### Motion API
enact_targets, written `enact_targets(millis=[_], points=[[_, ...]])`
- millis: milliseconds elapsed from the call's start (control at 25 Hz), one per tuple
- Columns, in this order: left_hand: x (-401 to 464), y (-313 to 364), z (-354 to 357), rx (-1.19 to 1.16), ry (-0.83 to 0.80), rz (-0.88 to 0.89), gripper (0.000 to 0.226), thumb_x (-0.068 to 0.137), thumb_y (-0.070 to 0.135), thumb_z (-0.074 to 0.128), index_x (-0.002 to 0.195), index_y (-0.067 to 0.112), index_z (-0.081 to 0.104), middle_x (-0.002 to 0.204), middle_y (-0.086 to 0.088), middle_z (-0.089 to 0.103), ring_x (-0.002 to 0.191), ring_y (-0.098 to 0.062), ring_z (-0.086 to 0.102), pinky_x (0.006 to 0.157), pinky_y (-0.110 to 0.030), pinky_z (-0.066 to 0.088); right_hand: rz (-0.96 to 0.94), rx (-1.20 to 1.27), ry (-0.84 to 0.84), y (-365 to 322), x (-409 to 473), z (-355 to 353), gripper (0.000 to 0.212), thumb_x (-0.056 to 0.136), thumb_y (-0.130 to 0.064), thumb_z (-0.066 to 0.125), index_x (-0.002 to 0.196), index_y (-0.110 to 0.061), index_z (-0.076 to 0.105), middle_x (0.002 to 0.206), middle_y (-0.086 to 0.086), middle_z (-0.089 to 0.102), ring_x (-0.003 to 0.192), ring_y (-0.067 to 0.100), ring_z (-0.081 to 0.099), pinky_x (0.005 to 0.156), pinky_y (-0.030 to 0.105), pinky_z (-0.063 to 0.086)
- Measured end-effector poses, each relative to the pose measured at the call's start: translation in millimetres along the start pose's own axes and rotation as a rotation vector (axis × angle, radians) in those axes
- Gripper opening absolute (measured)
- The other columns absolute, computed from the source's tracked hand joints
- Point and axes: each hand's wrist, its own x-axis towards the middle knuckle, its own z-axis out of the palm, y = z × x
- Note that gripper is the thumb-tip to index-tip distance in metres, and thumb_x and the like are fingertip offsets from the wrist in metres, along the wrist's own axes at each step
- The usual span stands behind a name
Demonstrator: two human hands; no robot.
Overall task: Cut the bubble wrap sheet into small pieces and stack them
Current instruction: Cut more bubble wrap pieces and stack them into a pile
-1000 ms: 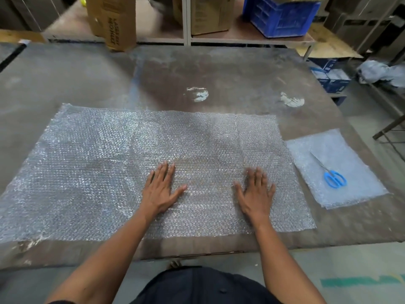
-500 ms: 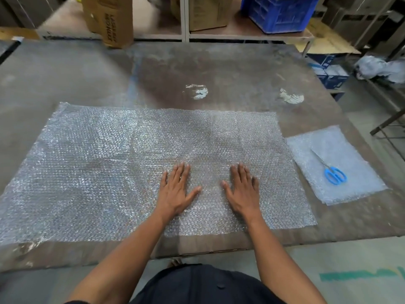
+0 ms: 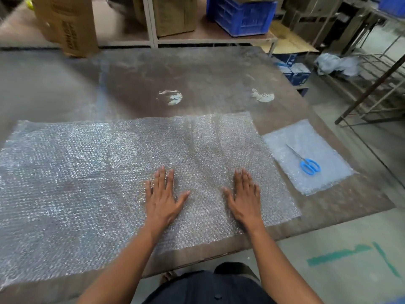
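Both hands lie flat, palms down, on the bubble wrap sheet (image 3: 92, 183): the left hand (image 3: 163, 199) sits near the middle of the sheet's near half with its fingers straight and close together and the thumb spread to the right, and the right hand (image 3: 244, 199) rests a little to the right of it, fingers likewise straight, thumb pointing toward the left hand. Neither hand grips anything. The sheet is spread wide over the brown, worn bench (image 3: 197, 84), reaching from the left edge of the view to just short of the bench's right side, and its near edge runs close along the bench's front edge. Just beside the sheet's right edge lies a smaller piece of bubble wrap (image 3: 324, 178), flat on the bench, and on it rest scissors with blue handles (image 3: 306, 162), blades closed and pointing away toward the upper left. Two whitish patches mark the bare bench beyond the sheet. Behind the bench stand a cardboard box (image 3: 68, 25) at the left and a blue crate (image 3: 243, 16) on a low shelf.
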Motion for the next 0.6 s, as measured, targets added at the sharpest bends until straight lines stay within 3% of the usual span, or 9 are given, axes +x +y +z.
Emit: enact_targets(millis=[280,440,600], points=[[11,97,2,-0.088,0.003,0.094,0.086,0.104,0.076,0.013,0.164,0.026,-0.024,0.168,-0.001,-0.039,0.157,-0.020,-0.031,0.128,-0.057,-0.013,-0.045,-0.012,-0.008,20,16,-18,0.080,0.103,-0.075,-0.002,0.168,-0.029,-0.016,0.174,-0.002,-0.028,0.161,0.022,-0.024,0.129,0.052,-0.013],[30,175,19,-0.200,0.014,0.110,0.074,0.108,0.069,0.017,0.164,0.038,-0.021,0.173,0.005,-0.027,0.159,-0.013,-0.025,0.131,-0.050,-0.006,-0.143,0.028,0.057,40,40,-31,0.068,0.110,-0.057,0.016,0.167,-0.021,0.023,0.176,0.006,0.020,0.162,0.026,0.018,0.131,0.055,0.011],[51,249,52,-0.156,0.061,-0.057,0.070,0.109,0.065,0.016,0.169,0.033,-0.003,0.177,-0.002,-0.007,0.163,-0.020,-0.004,0.132,-0.049,0.005,-0.374,0.054,0.029,98,68,-47,0.052,0.111,-0.036,0.033,0.161,-0.022,0.033,0.169,0.007,0.034,0.156,0.028,0.031,0.127,0.052,0.023]])
